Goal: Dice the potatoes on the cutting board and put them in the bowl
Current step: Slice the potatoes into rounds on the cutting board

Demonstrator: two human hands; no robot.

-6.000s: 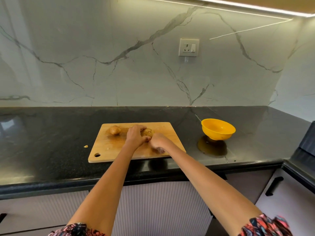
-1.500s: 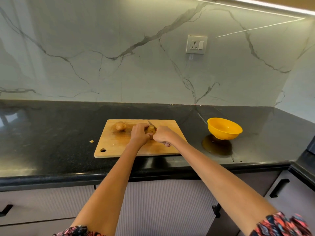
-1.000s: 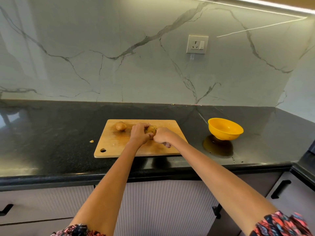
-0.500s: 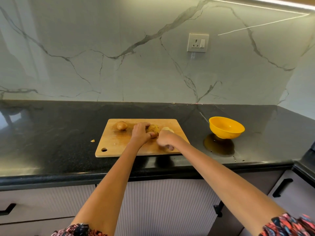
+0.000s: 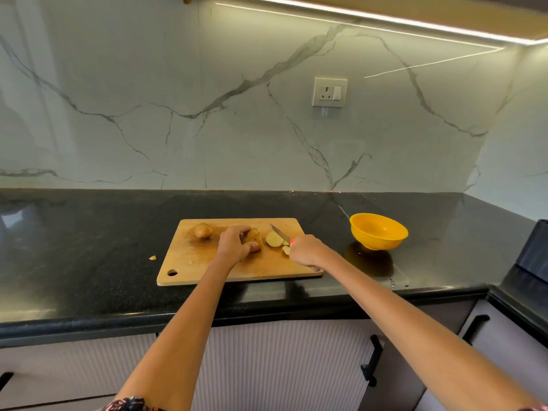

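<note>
- left hand (image 5: 232, 244) gripping the brown cut potato (image 5: 254, 237) on the rectangular wooden cutting board (image 5: 207, 262)
- right hand (image 5: 307, 250) wrapped round the red-handled steel knife (image 5: 280, 232), pale slices (image 5: 274, 239) just beside it
- round yellow plastic bowl (image 5: 378, 231) off right

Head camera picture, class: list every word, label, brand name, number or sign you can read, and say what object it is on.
None: no readable text shows anywhere in the head view.
Wall socket: only pin holes and a switch, no legible marking.
Yellow bowl, cutting board, knife: plain, no label or brand visible.
Patterned sleeve: a print, not letters.
</note>
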